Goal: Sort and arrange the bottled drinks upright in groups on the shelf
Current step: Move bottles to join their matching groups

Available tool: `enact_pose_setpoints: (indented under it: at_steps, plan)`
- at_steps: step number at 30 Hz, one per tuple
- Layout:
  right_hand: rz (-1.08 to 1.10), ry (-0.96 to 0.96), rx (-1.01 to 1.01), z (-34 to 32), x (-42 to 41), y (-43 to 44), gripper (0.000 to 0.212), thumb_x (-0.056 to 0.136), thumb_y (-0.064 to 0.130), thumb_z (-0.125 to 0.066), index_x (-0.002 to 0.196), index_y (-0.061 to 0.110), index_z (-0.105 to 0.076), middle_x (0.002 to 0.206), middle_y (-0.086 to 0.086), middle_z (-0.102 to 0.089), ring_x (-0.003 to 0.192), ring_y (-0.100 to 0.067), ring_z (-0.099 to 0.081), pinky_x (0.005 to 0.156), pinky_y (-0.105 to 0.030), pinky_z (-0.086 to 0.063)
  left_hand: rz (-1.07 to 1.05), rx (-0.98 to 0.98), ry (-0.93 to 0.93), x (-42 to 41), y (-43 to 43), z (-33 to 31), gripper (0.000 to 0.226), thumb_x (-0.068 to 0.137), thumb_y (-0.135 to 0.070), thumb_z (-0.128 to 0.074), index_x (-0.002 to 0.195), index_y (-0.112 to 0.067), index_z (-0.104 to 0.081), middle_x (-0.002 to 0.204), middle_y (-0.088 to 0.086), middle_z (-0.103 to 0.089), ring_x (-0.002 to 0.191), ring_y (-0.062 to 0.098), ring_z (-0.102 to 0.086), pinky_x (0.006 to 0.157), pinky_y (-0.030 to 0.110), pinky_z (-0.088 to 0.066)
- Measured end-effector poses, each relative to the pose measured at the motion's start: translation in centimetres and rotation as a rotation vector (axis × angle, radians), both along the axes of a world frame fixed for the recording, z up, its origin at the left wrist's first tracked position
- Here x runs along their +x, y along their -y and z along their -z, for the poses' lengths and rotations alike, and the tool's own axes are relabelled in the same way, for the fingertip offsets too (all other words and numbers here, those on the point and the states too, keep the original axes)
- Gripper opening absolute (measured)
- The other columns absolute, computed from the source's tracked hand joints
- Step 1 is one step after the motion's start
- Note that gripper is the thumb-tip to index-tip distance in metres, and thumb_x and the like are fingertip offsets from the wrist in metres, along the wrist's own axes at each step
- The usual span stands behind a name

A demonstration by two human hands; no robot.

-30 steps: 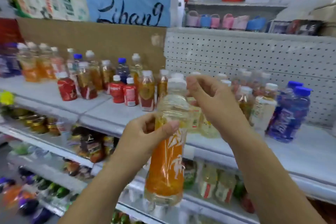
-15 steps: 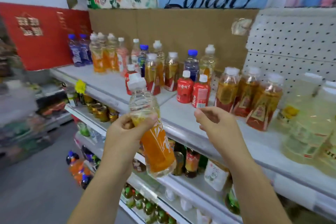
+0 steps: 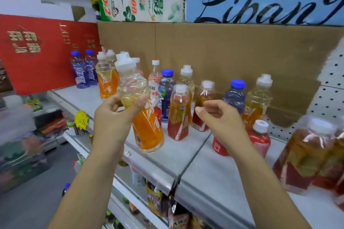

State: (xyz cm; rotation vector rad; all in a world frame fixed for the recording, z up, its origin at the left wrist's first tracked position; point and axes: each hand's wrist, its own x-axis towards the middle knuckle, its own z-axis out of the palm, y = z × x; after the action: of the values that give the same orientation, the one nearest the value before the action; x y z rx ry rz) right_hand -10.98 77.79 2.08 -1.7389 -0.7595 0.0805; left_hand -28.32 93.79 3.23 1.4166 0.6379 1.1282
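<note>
Orange plastic drink bottle with a white cap (image 3: 147,117) is gripped near its neck by the left hand (image 3: 115,115), tilted above the grey metal shelf (image 3: 186,156). Right hand (image 3: 221,119) hangs loose, holding nothing. I think it goes next to the other orange bottles (image 3: 108,82), standing straight.

bare shelf (image 3: 178,156) front, bottles (image 3: 179,111) crowding behind

Both forearms are bare right to the frame's edge, with no sleeves showing. The left hand (image 3: 113,117) and right hand (image 3: 221,122) seem ungloved and, as far as I can tell, ringless.
</note>
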Motion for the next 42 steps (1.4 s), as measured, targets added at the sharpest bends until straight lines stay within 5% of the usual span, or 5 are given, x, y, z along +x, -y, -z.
enact_pose_setpoints:
  at_steps: [5,13,26,34,42]
  plan:
    - [0.066,-0.033,-0.132,1.4,0.9,-8.1,0.072,0.079,0.052,-0.079,0.139,0.026,-0.047,0.123,0.011,-0.058,0.111,-0.011,-0.058,0.094,-0.033,-0.049,0.036,0.078,-0.060,2.2,-6.3,-0.2,0.045,0.065,-0.058,-0.083,0.098,-0.031,-0.070,0.096,-0.010,-0.075,0.093,0.012,-0.071,0.077,0.035,-0.057]
    - [0.311,-0.054,-0.063,3.2,-0.9,-11.1,0.059,0.078,0.046,-0.081,0.129,0.035,-0.053,0.113,0.021,-0.064,0.105,-0.003,-0.062,0.088,-0.027,-0.050,0.439,0.109,-0.119,5.6,-11.6,-1.1,0.024,0.070,-0.051,-0.077,0.084,-0.032,-0.069,0.076,-0.025,-0.073,0.070,-0.007,-0.069,0.051,0.011,-0.050]
    - [0.805,-0.069,0.050,3.4,-7.0,-2.7,0.061,0.066,0.045,-0.088,0.119,0.036,-0.059,0.101,0.023,-0.069,0.089,0.014,-0.062,0.078,-0.017,-0.050,0.735,0.386,-0.317,12.9,-9.7,-0.8,0.055,0.057,-0.043,-0.090,0.104,-0.024,-0.069,0.090,-0.009,-0.076,0.085,0.011,-0.073,0.080,0.040,-0.060]
    - [0.975,-0.052,0.062,4.5,-8.0,0.3,0.066,0.067,0.041,-0.090,0.121,0.030,-0.054,0.108,0.018,-0.066,0.097,0.001,-0.063,0.080,-0.021,-0.050,0.634,0.671,-0.542,14.3,-8.7,-0.6,0.023,0.081,-0.043,-0.075,0.087,-0.022,-0.067,0.078,-0.004,-0.067,0.077,0.024,-0.066,0.057,0.027,-0.043]
    - [1.249,0.007,0.085,5.3,-7.2,6.0,0.061,0.073,0.040,-0.086,0.126,0.029,-0.056,0.110,0.008,-0.068,0.101,-0.017,-0.065,0.092,-0.038,-0.054,0.441,0.521,-0.272,11.7,-3.9,3.2,0.090,0.089,-0.020,-0.072,0.157,-0.008,-0.013,0.154,0.018,-0.021,0.140,0.036,-0.033,0.114,0.040,-0.034]
